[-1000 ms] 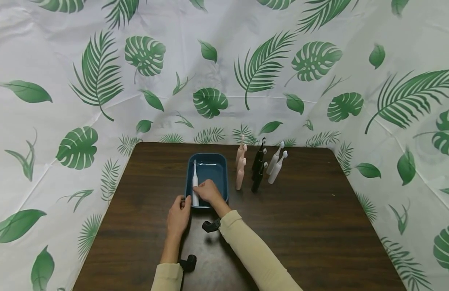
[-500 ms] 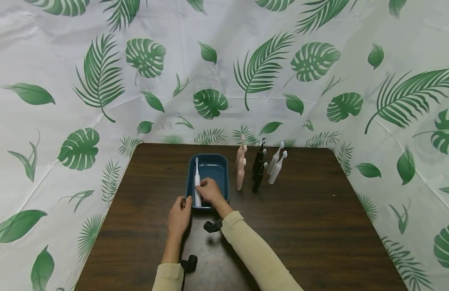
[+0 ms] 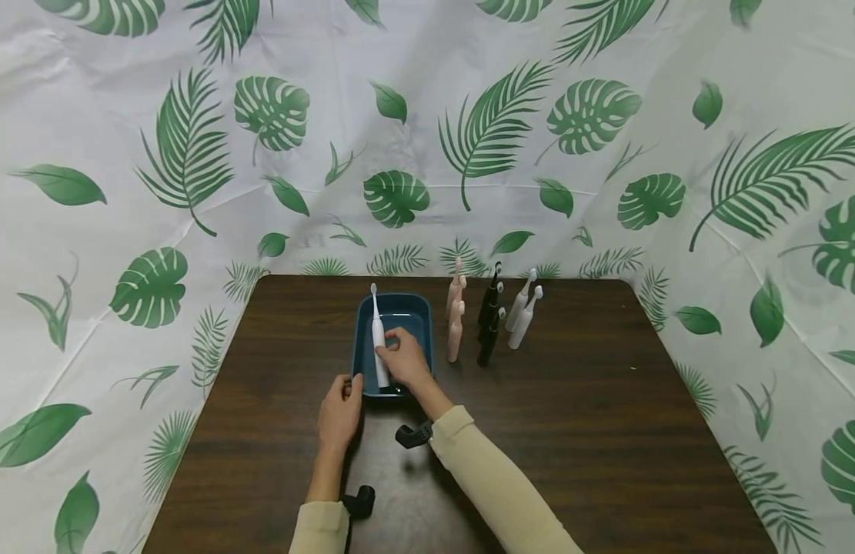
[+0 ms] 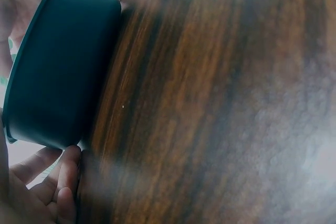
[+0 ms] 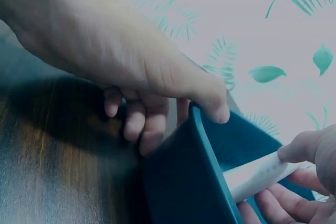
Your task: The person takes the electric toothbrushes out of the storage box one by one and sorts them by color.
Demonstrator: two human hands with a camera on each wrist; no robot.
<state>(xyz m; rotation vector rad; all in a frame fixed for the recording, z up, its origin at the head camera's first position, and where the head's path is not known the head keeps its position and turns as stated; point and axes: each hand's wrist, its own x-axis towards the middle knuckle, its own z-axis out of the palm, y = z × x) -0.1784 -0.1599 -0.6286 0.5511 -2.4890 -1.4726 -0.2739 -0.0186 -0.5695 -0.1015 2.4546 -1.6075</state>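
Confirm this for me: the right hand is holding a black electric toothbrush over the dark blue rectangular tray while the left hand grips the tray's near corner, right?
Not quite. The electric toothbrush that the right hand holds is white, not black, as the head view shows. It is over the dark blue rectangular tray, and the left hand does grip the near corner.

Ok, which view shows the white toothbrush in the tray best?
The head view: the whole white toothbrush shows, held by the right hand in the blue tray. The right wrist view shows only part of its handle; the left wrist view shows none.
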